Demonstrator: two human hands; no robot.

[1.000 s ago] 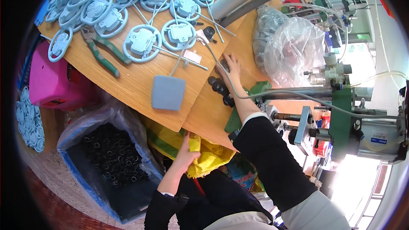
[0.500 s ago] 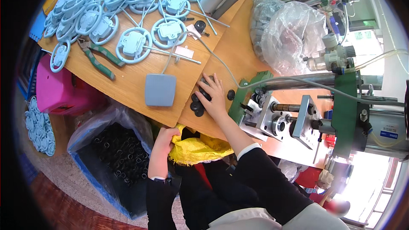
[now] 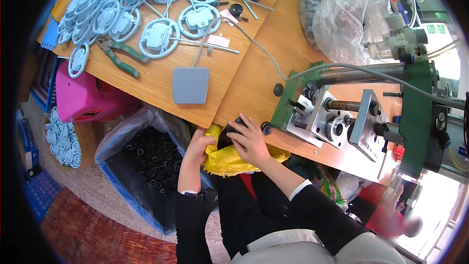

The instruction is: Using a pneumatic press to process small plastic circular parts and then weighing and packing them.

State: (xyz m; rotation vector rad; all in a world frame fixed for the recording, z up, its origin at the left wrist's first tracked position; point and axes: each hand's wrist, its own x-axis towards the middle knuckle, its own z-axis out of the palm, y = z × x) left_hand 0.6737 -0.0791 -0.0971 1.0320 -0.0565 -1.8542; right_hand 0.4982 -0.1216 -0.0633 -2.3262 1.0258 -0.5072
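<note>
My left hand point(image 3: 197, 147) is closed on the rim of a yellow woven bag point(image 3: 229, 160), holding it against the table's front edge. My right hand point(image 3: 251, 143) lies over the bag's mouth, fingers stretched and spread. Under its fingertips is a dark round piece point(image 3: 236, 126) at the table edge; how many pieces are there is hidden. Just right of that hand, a black round cap point(image 3: 266, 128) sits near the edge. Another black cap point(image 3: 278, 89) lies farther back beside the green press base. The bag's inside is mostly hidden.
A grey foot pedal point(image 3: 190, 85) with a cable lies on the table, near green-handled pliers point(image 3: 119, 57) and piled light-blue ring parts point(image 3: 159, 38). The metal press point(image 3: 342, 122) stands at right. Below left are a lined box of black rings point(image 3: 154, 161) and a pink stool point(image 3: 93, 93).
My right hand has drawn back from the tabletop to over the bag. The cluster of black caps beside it has left the table surface. My left hand still grips the bag.
</note>
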